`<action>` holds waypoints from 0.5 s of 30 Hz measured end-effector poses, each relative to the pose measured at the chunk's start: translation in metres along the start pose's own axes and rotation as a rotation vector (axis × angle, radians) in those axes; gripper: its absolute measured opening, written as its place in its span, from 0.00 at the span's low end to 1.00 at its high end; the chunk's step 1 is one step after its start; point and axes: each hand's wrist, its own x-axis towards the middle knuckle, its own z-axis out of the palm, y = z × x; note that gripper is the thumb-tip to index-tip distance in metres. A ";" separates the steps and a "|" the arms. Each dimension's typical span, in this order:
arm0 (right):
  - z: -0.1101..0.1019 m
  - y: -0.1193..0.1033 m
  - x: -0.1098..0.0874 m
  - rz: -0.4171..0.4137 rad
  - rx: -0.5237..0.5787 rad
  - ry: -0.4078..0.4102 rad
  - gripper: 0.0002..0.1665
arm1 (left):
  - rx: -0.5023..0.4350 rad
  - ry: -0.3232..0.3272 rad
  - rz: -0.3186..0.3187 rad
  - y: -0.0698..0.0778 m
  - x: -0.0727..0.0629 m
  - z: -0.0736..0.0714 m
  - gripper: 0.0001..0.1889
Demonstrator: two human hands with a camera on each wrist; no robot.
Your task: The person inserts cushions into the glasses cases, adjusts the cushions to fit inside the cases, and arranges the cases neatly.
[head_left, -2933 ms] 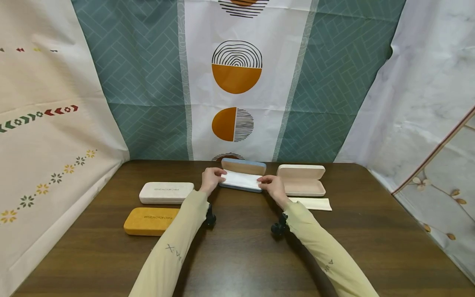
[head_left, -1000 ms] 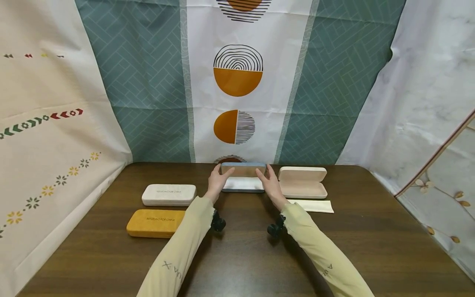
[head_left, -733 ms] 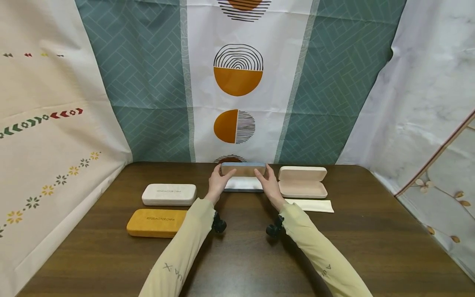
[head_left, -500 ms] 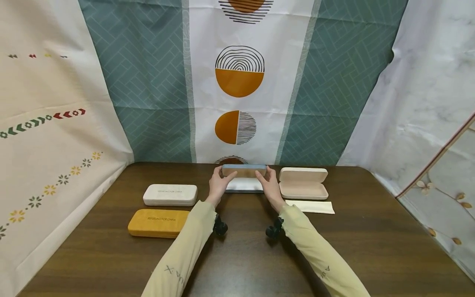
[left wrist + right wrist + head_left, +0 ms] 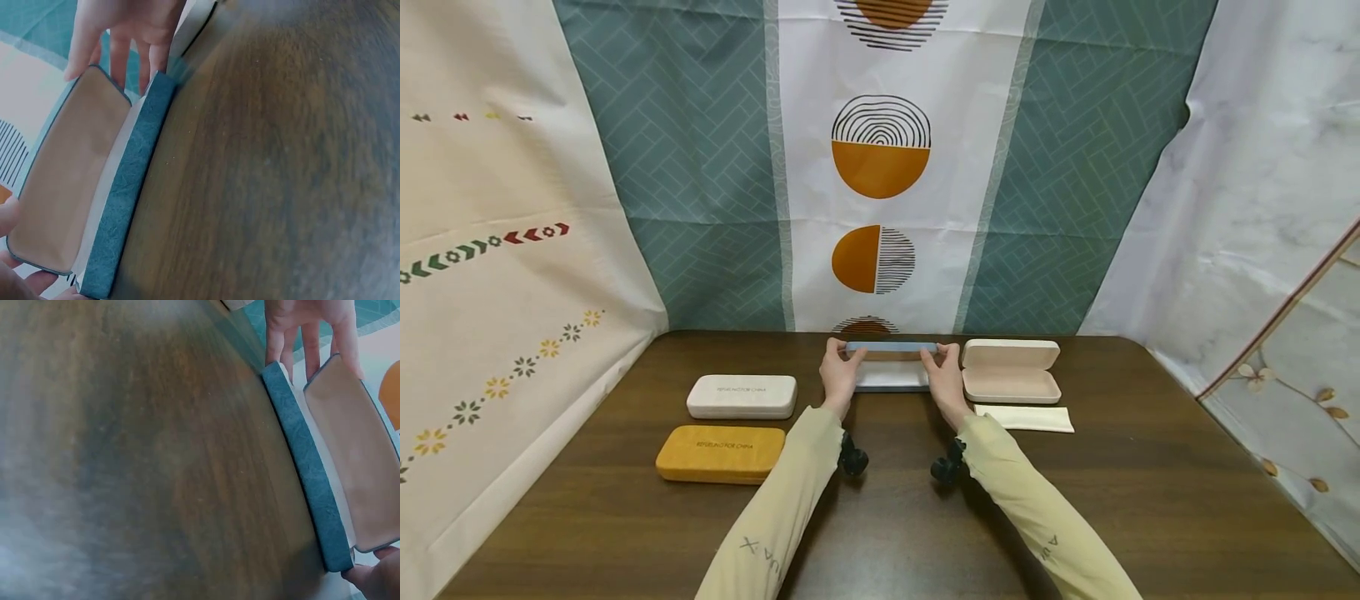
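Observation:
An opened blue glasses case [image 5: 891,347] stands at the back middle of the table, a folded white cloth [image 5: 891,373] lying in its base. My left hand [image 5: 838,375] holds the left end of its lid, thumb in front and fingers behind. At the lid's right end, my right hand [image 5: 947,382] grips in the same way. The lid leans forward over the cloth, its tan lining [image 5: 72,169] facing me in the left wrist view. In the right wrist view the blue base [image 5: 306,469] rests on the table.
To the right stands an opened white glasses case [image 5: 1011,385], with a cream cloth [image 5: 1030,418] in front of it. At left lie a closed white case [image 5: 741,397] and a closed yellow case [image 5: 721,455]. A patterned curtain [image 5: 880,275] hangs behind the wooden table [image 5: 895,533].
Both hands earlier pinched the white cloth's ends in the blue case, then let go and took hold of the lid. The lid has since tilted forward and down.

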 end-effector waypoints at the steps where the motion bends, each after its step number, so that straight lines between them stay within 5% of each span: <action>1: 0.000 0.000 0.001 -0.013 -0.009 0.011 0.21 | -0.005 0.006 -0.005 0.000 0.000 0.000 0.16; 8: -0.001 -0.002 0.003 -0.045 -0.029 0.036 0.15 | -0.028 -0.022 -0.062 -0.001 0.001 -0.001 0.17; 15: -0.005 -0.009 0.007 0.017 -0.018 -0.010 0.23 | -0.028 -0.066 -0.093 0.004 0.006 -0.008 0.17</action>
